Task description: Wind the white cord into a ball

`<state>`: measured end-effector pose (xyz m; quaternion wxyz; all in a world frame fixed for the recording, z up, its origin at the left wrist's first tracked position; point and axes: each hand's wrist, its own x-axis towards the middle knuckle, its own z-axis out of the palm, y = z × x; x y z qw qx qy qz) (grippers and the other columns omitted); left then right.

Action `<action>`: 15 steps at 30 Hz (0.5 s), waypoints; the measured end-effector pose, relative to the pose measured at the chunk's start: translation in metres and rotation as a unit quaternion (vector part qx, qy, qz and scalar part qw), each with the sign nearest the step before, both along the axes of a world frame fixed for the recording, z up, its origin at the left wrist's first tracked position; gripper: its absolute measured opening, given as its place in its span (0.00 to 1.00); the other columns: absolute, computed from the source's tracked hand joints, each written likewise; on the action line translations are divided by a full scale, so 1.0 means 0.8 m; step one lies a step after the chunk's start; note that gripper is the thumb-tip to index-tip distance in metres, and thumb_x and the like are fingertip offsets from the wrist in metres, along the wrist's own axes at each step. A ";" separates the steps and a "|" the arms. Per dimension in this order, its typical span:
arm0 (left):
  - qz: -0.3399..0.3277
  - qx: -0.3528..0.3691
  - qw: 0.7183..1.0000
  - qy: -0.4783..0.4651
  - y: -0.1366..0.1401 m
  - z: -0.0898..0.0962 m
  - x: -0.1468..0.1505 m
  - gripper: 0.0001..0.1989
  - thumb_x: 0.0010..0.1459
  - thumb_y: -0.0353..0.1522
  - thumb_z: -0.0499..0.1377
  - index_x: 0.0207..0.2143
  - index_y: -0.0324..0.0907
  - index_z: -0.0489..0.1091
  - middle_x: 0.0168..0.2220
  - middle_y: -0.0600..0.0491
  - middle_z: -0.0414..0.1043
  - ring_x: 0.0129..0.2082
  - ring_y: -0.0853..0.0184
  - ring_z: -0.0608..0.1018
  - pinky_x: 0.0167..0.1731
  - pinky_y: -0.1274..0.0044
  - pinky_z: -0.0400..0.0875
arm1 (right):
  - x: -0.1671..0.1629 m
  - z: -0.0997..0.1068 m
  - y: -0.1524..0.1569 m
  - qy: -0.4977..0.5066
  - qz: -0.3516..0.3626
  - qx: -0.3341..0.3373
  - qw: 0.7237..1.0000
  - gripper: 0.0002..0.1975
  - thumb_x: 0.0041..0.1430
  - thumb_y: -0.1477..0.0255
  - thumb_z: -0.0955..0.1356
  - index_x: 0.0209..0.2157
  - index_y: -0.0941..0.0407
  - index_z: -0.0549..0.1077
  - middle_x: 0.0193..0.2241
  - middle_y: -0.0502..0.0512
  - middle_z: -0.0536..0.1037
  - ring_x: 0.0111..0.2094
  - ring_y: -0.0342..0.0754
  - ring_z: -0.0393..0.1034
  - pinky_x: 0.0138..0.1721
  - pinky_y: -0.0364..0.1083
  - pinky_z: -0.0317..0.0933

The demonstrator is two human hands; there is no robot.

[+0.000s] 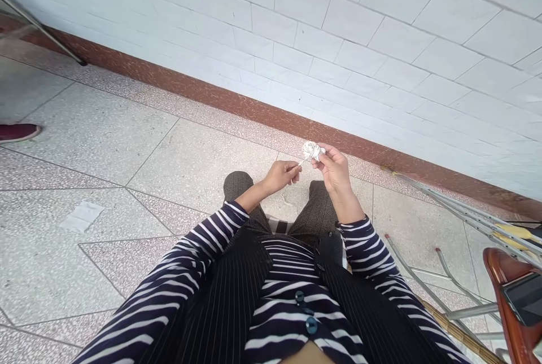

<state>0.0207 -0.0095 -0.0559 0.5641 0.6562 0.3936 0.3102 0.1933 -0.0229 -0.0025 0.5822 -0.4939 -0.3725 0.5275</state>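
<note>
My right hand grips a small white bundle of string between thumb and fingers, held out above my knees. Just left of it, my left hand is closed in a pinch on a thin strand that runs up to the bundle. A loose pale string end shows below, between my knees. The two hands are a short way apart. The folds of the bundle are too small to make out in detail.
A tiled wall with a red-brown skirting rises ahead. To the right are metal crutches, a metal-legged frame and a wooden armrest with a phone. White paper lies on the floor at left, near a person's shoe.
</note>
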 end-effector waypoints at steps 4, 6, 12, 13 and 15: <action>-0.024 0.077 0.992 0.098 -0.015 -0.004 -0.013 0.17 0.65 0.35 0.52 0.24 0.40 0.69 0.22 0.54 0.73 0.22 0.72 0.72 0.27 0.80 0.64 | 0.010 -0.014 0.015 -0.102 -0.041 0.016 0.994 0.16 0.52 0.65 0.74 0.42 0.53 0.75 0.32 0.52 0.77 0.26 0.44 0.70 0.29 0.46 0.67; -0.042 0.137 0.977 0.158 -0.017 0.004 -0.017 0.17 0.64 0.34 0.53 0.22 0.40 0.68 0.21 0.54 0.70 0.21 0.71 0.70 0.27 0.78 0.60 | 0.012 -0.030 0.018 -0.195 -0.058 0.015 0.979 0.13 0.54 0.65 0.72 0.41 0.53 0.74 0.30 0.51 0.76 0.27 0.45 0.69 0.29 0.46 0.65; -0.032 0.261 0.931 0.254 0.016 0.033 -0.027 0.14 0.63 0.33 0.56 0.24 0.42 0.72 0.24 0.51 0.73 0.25 0.65 0.71 0.28 0.76 0.54 | 0.008 -0.070 -0.001 -0.353 0.035 0.007 0.935 0.06 0.52 0.73 0.70 0.35 0.53 0.75 0.28 0.51 0.75 0.29 0.47 0.66 0.32 0.45 0.61; -0.037 0.272 0.926 0.257 0.023 0.034 -0.029 0.12 0.62 0.32 0.56 0.25 0.42 0.73 0.25 0.51 0.74 0.26 0.65 0.72 0.29 0.76 0.54 | 0.006 -0.072 -0.006 -0.332 0.075 -0.012 0.940 0.07 0.52 0.73 0.70 0.35 0.53 0.75 0.26 0.50 0.74 0.26 0.46 0.66 0.30 0.45 0.61; -0.042 0.279 0.924 0.259 0.035 0.033 -0.033 0.11 0.61 0.30 0.56 0.27 0.43 0.74 0.27 0.51 0.75 0.28 0.65 0.73 0.29 0.76 0.54 | 0.003 -0.069 -0.013 -0.243 0.156 -0.047 0.956 0.09 0.51 0.71 0.71 0.36 0.54 0.74 0.22 0.47 0.72 0.23 0.45 0.67 0.25 0.44 0.60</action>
